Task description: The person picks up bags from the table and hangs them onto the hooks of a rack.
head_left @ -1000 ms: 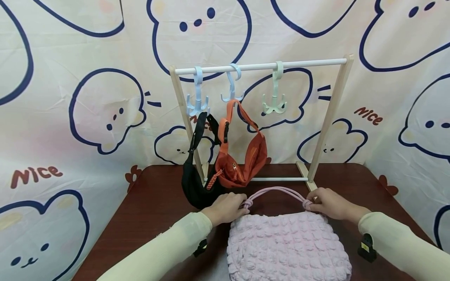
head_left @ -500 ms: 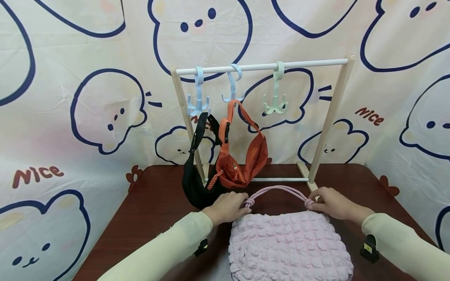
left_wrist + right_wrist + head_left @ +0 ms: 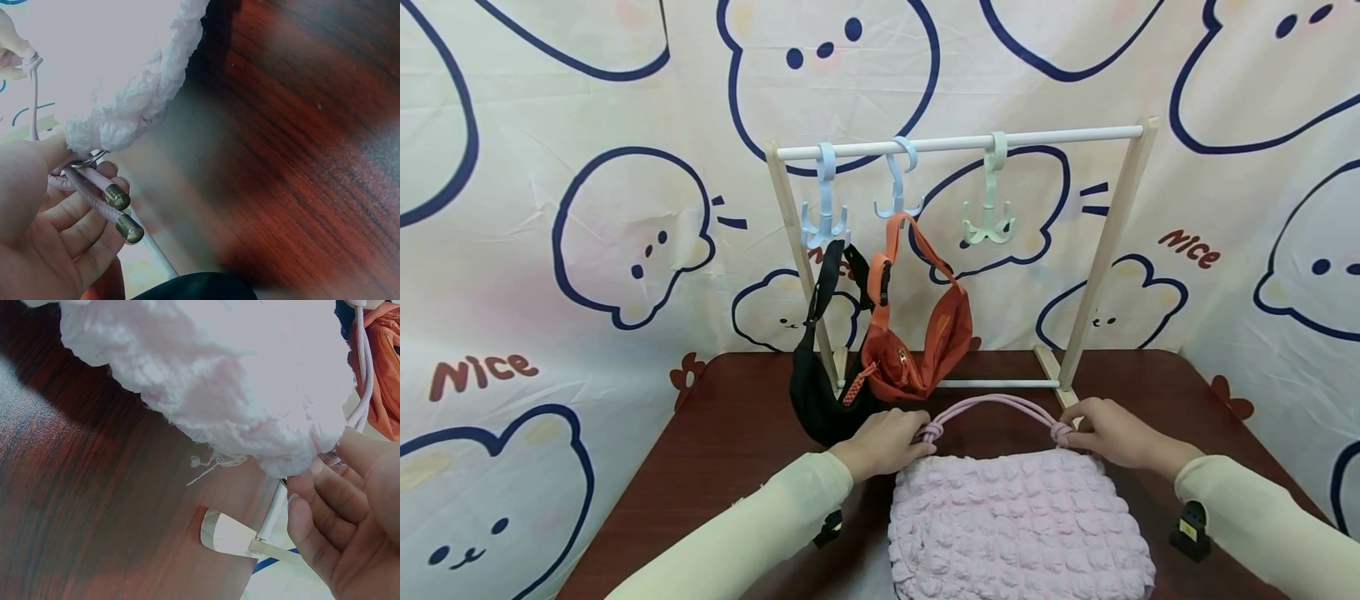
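A pale pink, puffy quilted handbag point(image 3: 1018, 525) is held up by both hands at its top corners. My left hand point(image 3: 883, 442) pinches the knot at the left end of the cord handle point(image 3: 992, 400). In the left wrist view, two cord ends with metal tips point(image 3: 117, 197) lie across that hand's fingers. My right hand point(image 3: 1116, 433) pinches the knot at the handle's right end. Seen from the right wrist, its fingertips point(image 3: 300, 487) sit at the bag's corner, where a few loose threads point(image 3: 219, 464) dangle. The bag's lower edge runs out of the head view.
Behind the handbag stands a rack with a white bar point(image 3: 1060, 135) and wooden legs. Two blue hooks point(image 3: 825, 200) and a green hook point(image 3: 990, 200) hang from it. A black bag point(image 3: 820, 392) and an orange bag point(image 3: 917, 350) hang at the left, over the brown table point(image 3: 700, 467).
Both hands keep their hold on the handbag's handle ends. The view and the bag shift only very slightly; the hanging bags stay as they were.
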Available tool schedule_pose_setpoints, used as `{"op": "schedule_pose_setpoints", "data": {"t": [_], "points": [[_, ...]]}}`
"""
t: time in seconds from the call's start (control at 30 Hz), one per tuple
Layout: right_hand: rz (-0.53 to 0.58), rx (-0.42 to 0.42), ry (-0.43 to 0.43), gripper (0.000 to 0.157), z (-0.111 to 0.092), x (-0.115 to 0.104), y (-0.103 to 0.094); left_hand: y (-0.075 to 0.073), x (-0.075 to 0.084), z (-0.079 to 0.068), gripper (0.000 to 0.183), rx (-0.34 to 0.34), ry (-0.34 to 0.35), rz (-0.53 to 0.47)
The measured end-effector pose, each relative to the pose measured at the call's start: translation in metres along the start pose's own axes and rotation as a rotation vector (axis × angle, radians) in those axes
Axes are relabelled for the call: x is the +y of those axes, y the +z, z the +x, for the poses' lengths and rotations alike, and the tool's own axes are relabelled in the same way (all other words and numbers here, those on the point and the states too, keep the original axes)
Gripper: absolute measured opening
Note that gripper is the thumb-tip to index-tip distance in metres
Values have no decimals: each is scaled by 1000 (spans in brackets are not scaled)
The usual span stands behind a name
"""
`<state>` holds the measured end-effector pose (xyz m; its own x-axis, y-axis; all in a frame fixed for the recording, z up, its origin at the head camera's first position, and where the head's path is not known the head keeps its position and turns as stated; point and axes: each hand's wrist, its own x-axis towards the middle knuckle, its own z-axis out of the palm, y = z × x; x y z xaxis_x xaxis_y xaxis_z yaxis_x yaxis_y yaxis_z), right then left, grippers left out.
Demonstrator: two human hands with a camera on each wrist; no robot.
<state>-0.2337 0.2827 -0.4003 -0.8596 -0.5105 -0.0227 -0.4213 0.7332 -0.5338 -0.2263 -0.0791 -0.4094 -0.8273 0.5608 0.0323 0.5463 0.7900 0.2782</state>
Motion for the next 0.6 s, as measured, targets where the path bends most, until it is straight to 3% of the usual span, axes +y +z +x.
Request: {"op": "schedule_pose_setpoints", "data": {"t": [0.6], "points": [[7,1,20,27,-2,-4,-5,-4,0,-1,25,-9,-11,-12]]}}
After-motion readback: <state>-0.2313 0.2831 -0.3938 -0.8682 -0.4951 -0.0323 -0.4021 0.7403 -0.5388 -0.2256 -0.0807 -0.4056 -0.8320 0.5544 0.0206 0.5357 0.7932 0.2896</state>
